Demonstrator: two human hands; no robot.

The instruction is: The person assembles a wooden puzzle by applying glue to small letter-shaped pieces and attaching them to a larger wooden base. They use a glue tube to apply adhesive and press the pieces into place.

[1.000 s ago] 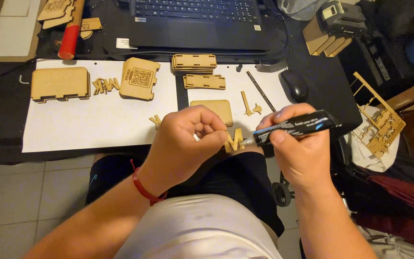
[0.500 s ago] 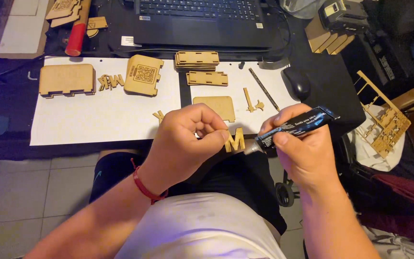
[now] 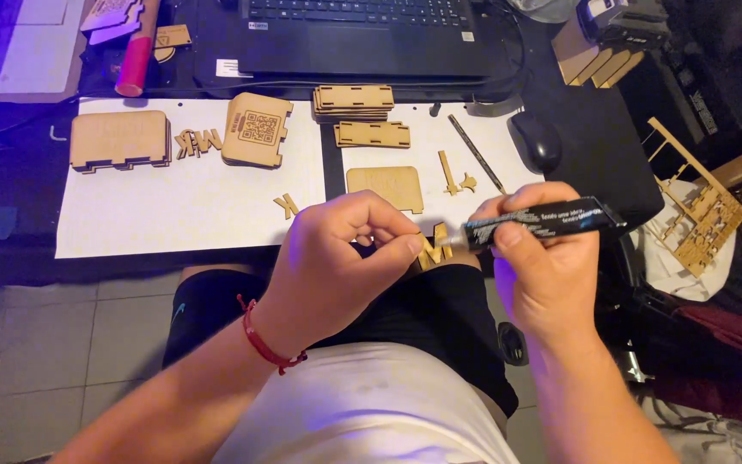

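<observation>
My left hand point(image 3: 337, 258) is curled nearly closed above my lap, thumb and fingertips pinching a small wooden letter piece point(image 3: 434, 249) at its left edge, so the piece stands out to the right of the knuckles. My right hand point(image 3: 547, 266) is wrapped shut around a black tube point(image 3: 543, 222), held almost level, its tip meeting the wooden piece from the right. Both hands hover just in front of the near edge of the table point(image 3: 10, 163), over my dark shorts point(image 3: 440, 318), and are nearly touching around the piece.

My left forearm comes in from the lower left, a red cord bracelet point(image 3: 264, 344) at the wrist, the back of the hand turned up toward the camera. My right forearm rises from the lower right, wrist bent slightly inward, thumb lying along the tube.

On the table behind the hands lie two white sheets of paper point(image 3: 165, 215) carrying flat wooden cut-outs: a rounded square panel point(image 3: 386, 186) just beyond my left hand, a small loose letter point(image 3: 286, 204) to its left, a boxy wooden part point(image 3: 119, 139) at far left, and a stack of slotted strips point(image 3: 354, 98) near the laptop point(image 3: 362, 34). A black mouse point(image 3: 536, 142) sits to the right on a dark pad.
</observation>
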